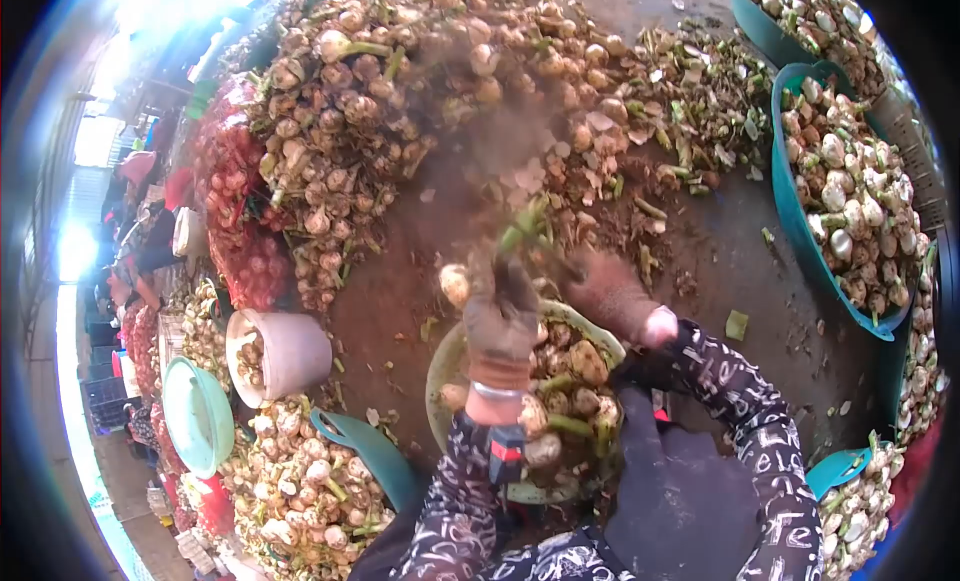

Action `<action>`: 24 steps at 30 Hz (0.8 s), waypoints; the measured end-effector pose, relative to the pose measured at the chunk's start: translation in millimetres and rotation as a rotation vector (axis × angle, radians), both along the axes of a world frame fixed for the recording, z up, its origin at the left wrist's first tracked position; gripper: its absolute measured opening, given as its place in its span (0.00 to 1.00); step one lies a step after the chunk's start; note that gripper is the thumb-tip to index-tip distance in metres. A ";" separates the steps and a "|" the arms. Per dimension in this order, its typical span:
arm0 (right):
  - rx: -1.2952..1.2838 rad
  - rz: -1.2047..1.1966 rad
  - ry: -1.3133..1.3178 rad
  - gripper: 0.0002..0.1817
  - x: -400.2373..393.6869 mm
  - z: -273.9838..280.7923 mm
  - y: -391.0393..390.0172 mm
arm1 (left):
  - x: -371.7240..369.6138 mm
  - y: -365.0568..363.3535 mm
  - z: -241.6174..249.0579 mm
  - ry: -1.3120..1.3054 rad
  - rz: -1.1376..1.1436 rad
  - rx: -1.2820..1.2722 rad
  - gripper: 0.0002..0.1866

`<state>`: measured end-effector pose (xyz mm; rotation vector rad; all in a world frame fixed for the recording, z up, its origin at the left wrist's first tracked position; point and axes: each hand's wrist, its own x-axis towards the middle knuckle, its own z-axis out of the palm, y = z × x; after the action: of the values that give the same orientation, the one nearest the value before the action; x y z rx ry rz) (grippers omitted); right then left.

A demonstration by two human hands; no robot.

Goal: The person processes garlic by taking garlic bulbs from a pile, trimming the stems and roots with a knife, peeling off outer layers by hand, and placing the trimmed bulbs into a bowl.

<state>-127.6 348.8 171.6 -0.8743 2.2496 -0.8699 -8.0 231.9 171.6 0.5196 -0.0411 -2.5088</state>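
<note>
Both hands wear dirty brown work gloves. My left hand [503,311] is above the left part of a round pale green tub [440,376], its fingers wrapped round a green garlic stalk [524,226]. A pale garlic bulb [455,283] shows just left of that hand. My right hand [608,293] is closed beside the tub's upper right rim, near the stalk; what it holds is too blurred to make out. Inside the tub lie garlic bulbs [587,361] with short green stems.
Ahead rises a large garlic heap [340,131], with cut stalks [700,111] to its right. Red net sacks [245,201], a white bucket [310,351] and a mint basin [197,416] stand left. A teal tub [790,211] of garlic is at right. People [140,231] are far left.
</note>
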 end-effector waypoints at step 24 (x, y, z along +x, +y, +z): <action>0.426 -0.071 -0.038 0.18 -11.1 -86.9 66.9 | 186.1 -399.5 -126.1 -2.355 -0.373 -1.619 0.48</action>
<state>-138.7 415.7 84.7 -0.5783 2.3199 -0.4044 178.0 -167.6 45.5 1.9459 -2.4345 0.0255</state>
